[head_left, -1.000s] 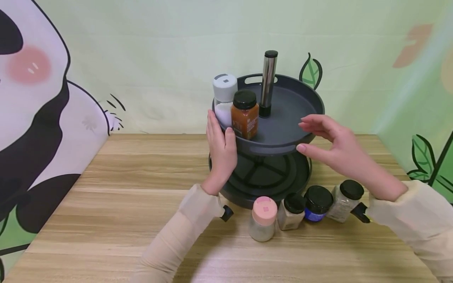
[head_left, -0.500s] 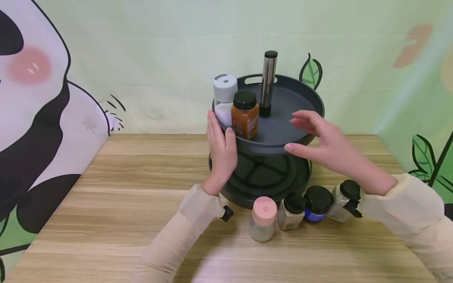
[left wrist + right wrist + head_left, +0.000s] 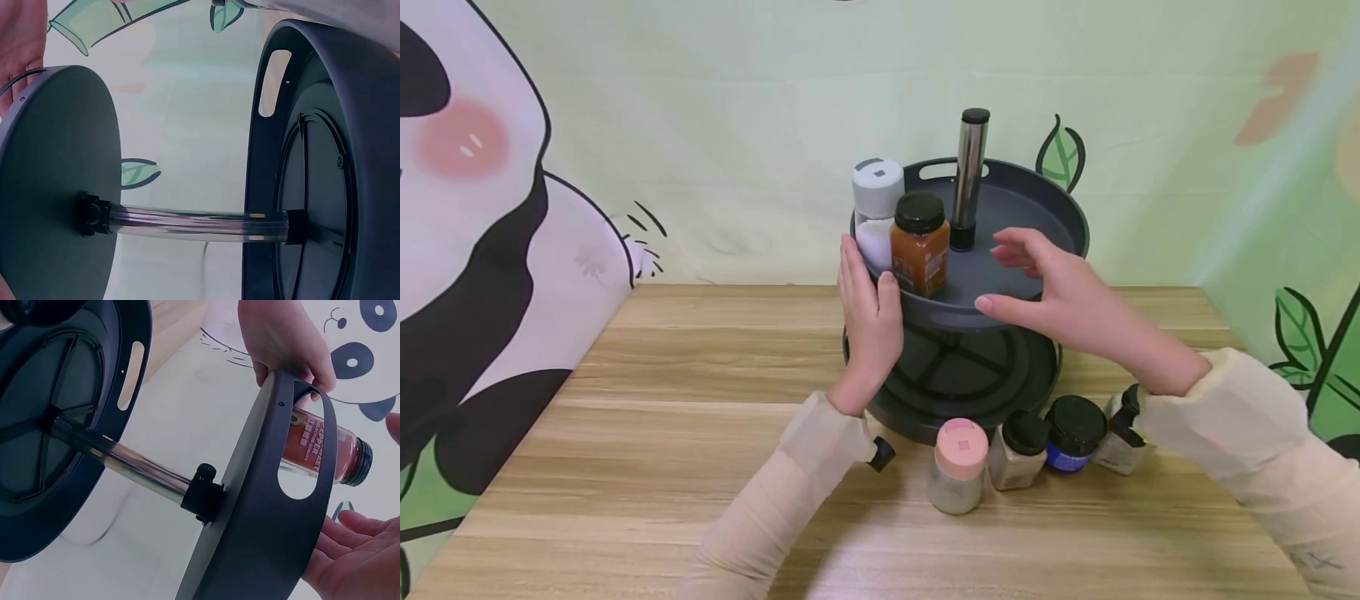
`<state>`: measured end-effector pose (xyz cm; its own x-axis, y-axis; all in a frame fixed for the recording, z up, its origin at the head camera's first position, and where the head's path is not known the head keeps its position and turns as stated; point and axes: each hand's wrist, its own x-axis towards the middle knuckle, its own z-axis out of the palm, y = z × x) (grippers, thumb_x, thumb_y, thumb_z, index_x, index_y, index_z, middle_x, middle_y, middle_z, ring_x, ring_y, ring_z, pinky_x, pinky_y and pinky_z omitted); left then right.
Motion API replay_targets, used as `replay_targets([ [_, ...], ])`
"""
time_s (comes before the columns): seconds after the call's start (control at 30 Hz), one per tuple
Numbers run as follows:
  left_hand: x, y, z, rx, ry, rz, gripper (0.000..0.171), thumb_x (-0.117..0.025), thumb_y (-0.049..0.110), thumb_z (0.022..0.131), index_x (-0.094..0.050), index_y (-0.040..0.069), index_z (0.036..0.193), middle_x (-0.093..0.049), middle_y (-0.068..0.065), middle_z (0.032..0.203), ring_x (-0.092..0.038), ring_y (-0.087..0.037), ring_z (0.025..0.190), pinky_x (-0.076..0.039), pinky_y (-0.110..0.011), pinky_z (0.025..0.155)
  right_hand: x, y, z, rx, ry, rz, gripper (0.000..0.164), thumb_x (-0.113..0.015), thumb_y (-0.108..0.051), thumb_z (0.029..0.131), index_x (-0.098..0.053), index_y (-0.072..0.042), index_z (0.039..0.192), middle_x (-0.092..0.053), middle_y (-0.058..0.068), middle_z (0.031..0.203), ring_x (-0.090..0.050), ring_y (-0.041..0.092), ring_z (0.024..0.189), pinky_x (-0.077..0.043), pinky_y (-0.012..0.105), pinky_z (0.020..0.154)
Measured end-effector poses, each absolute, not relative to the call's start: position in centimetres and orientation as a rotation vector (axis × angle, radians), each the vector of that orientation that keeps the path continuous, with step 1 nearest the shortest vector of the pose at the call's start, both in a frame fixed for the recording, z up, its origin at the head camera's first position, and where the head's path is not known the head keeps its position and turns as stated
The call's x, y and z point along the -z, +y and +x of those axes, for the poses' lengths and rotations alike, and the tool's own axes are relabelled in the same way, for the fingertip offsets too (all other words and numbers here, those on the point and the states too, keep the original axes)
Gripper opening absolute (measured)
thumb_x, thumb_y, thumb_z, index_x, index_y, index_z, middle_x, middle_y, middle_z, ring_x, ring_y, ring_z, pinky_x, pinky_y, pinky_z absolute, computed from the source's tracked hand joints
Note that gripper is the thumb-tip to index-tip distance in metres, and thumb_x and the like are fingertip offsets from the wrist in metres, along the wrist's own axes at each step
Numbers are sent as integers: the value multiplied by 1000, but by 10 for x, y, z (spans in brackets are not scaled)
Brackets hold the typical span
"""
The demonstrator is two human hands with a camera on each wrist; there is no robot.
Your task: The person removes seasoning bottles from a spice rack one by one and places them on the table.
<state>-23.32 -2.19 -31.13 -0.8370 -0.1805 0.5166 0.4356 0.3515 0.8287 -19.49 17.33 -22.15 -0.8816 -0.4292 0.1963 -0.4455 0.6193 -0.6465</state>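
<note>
A two-tier dark grey turntable rack stands on the table, its upper tray [image 3: 1022, 200] joined to the lower tray [image 3: 955, 375] by a metal post [image 3: 972, 167]. My left hand [image 3: 872, 325] rests against the upper tray's left rim, fingers straight. Just inside that rim stand a white-capped jar [image 3: 877, 196] and an orange-red spice jar with a black lid [image 3: 919, 250]; in the right wrist view this spice jar [image 3: 312, 447] shows a PEPPER label. Over the tray's front right hovers my right hand [image 3: 1060, 292], thumb and fingers apart around nothing.
Before the rack stand a pink-capped jar [image 3: 958, 467], a black-lidded square jar [image 3: 1019, 450], a blue-labelled jar [image 3: 1073, 433] and another jar [image 3: 1116, 450], partly hidden by the right wrist strap. A panda-print cloth [image 3: 737, 125] hangs behind the wooden table [image 3: 700, 358].
My right hand has moved left over the upper tray, nearer the orange-red spice jar. The left hand, the rack and the jars have stayed in place.
</note>
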Motion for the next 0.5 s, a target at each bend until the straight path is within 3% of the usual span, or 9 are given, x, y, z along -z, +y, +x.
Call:
replay_targets([
  [0.5, 313, -22, -235, 1488, -2080, -229, 67, -31, 27, 86, -5, 1, 141, -5, -9, 149, -9, -21, 136, -14, -42, 109, 224, 155, -210, -1096, -2818, 728, 68, -61, -33, 80, -31, -2, 132, -42, 15, 131, -40, 27, 121, -32, 44, 99],
])
